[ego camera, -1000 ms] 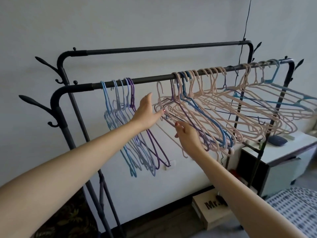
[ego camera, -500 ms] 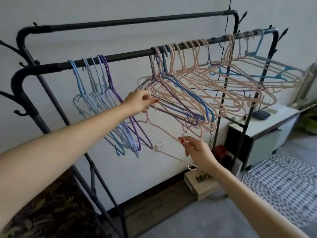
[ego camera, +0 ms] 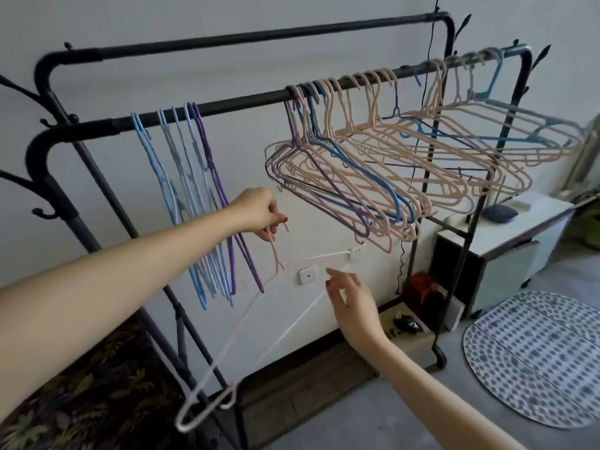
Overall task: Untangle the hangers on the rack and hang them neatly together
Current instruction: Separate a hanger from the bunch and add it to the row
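The black rack (ego camera: 246, 99) carried a tangled pink bunch (ego camera: 373, 177) and a tidy blue-purple group (ego camera: 191, 196) on its front rail. One pink hanger (ego camera: 259, 319) hung clear below, the left hand's (ego camera: 256, 211) fingers pinching its hook, probably for rehanging. The right hand (ego camera: 354, 306) hovered beside it, fingers spread, empty.
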